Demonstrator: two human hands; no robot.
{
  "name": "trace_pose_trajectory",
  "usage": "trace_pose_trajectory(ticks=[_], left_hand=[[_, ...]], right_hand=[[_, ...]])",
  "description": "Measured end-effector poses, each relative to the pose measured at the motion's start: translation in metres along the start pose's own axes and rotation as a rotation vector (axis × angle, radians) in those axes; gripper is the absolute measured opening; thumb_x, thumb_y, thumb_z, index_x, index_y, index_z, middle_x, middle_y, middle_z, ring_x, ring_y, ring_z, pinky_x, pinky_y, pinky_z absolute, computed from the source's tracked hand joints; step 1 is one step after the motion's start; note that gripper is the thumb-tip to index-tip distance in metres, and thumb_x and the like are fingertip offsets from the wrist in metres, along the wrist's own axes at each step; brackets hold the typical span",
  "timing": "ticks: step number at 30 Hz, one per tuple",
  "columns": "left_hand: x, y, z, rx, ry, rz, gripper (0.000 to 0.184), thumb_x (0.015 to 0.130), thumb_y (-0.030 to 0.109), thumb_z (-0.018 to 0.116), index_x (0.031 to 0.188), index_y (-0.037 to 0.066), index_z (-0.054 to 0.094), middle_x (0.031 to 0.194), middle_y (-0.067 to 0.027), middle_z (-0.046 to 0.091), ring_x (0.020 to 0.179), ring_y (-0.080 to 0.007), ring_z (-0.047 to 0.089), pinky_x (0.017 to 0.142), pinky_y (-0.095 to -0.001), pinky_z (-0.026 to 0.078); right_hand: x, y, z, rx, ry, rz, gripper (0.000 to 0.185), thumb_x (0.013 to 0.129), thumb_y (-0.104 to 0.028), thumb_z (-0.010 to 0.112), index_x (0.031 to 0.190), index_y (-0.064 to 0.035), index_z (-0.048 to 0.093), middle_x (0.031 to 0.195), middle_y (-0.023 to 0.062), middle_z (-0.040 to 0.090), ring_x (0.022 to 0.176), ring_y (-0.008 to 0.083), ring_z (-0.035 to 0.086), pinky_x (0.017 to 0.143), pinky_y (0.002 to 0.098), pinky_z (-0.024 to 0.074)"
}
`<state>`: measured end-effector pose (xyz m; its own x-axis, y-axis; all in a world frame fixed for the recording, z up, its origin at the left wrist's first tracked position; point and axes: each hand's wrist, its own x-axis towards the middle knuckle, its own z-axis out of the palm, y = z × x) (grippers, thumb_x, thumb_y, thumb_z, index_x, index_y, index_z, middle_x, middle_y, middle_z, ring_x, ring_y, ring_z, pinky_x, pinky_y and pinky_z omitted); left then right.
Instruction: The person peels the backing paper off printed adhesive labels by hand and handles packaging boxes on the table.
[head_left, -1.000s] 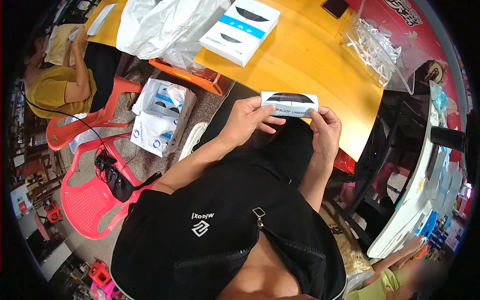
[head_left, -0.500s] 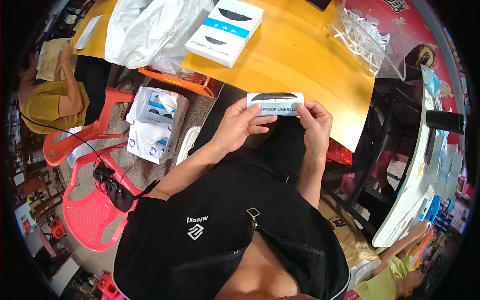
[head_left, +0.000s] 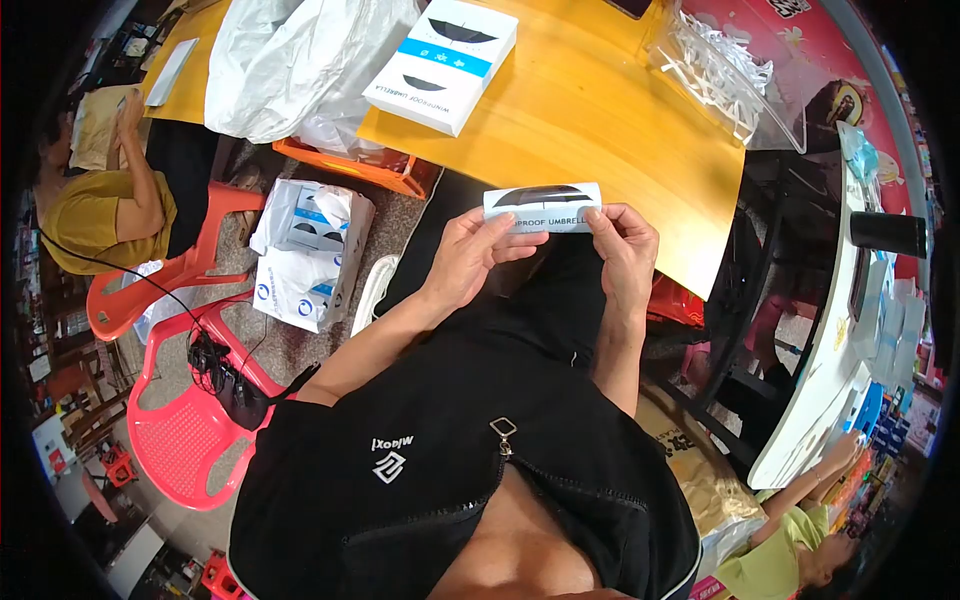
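Between my two hands is a small white umbrella box [head_left: 542,207], printed with a black umbrella and the word "UMBRELLA". It is held level above my lap, close to the near table edge. My left hand [head_left: 472,255] grips its left end, thumb on the front and fingers underneath. At the right end, my right hand [head_left: 625,255] pinches it with the thumb in front. Its back is hidden from me. A larger white umbrella box [head_left: 440,75] with a blue band lies on the yellow table [head_left: 575,95] beyond my left hand.
A white plastic bag [head_left: 285,70] and a clear bin [head_left: 790,110] of white strips are on the table. Below stand an orange crate [head_left: 350,165], a wrapped stack of boxes [head_left: 305,260] and a pink chair [head_left: 185,430]. People sit at far left and lower right.
The view has shifted slightly, so the table and box sit a little farther left. Both hands keep the same hold on the small box.
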<state>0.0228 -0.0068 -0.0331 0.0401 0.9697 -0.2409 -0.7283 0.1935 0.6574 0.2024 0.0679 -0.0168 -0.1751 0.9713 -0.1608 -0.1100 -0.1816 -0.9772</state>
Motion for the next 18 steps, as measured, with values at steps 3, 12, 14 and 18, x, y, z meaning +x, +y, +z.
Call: trace_pose_trajectory(ticks=[3, 12, 14, 18], left_hand=[[-0.001, 0.000, 0.003, 0.083, 0.030, 0.026, 0.029, 0.096, 0.014, 0.044, 0.116, -0.006, 0.051, 0.108, -0.0165, 0.061, 0.095, -0.0241, 0.064, 0.079, -0.0304, 0.054], [0.000, -0.002, -0.004, 0.069, 0.061, -0.009, 0.031, 0.096, 0.013, 0.045, 0.116, -0.009, 0.050, 0.109, -0.0180, 0.061, 0.096, -0.0247, 0.064, 0.077, -0.0292, 0.055], [0.000, 0.000, -0.004, 0.064, 0.065, -0.008, 0.031, 0.096, 0.014, 0.046, 0.116, -0.009, 0.051, 0.109, -0.0179, 0.060, 0.096, -0.0244, 0.064, 0.077, -0.0291, 0.055], [0.002, 0.000, -0.006, 0.028, 0.072, -0.024, 0.030, 0.095, 0.014, 0.046, 0.115, -0.009, 0.052, 0.110, -0.0190, 0.060, 0.096, -0.0261, 0.064, 0.077, -0.0300, 0.055]], right_hand=[[0.000, 0.001, 0.000, 0.030, -0.010, 0.016, 0.010, 0.082, -0.009, 0.068, 0.081, 0.0005, 0.065, 0.059, -0.0076, 0.048, 0.048, -0.0003, 0.033, 0.044, 0.0174, 0.0203], [0.003, 0.009, 0.001, -0.003, 0.008, 0.007, 0.011, 0.082, -0.011, 0.068, 0.081, -0.0006, 0.065, 0.060, -0.0076, 0.048, 0.049, -0.0002, 0.033, 0.045, 0.0175, 0.0204], [0.004, 0.010, 0.003, 0.007, 0.003, 0.004, 0.011, 0.082, -0.011, 0.068, 0.081, -0.0006, 0.065, 0.060, -0.0074, 0.049, 0.050, -0.0001, 0.033, 0.045, 0.0175, 0.0205], [0.006, 0.011, 0.006, -0.017, 0.013, -0.024, 0.011, 0.082, -0.011, 0.068, 0.082, -0.0004, 0.065, 0.061, -0.0071, 0.049, 0.050, 0.0000, 0.033, 0.045, 0.0172, 0.0208]])
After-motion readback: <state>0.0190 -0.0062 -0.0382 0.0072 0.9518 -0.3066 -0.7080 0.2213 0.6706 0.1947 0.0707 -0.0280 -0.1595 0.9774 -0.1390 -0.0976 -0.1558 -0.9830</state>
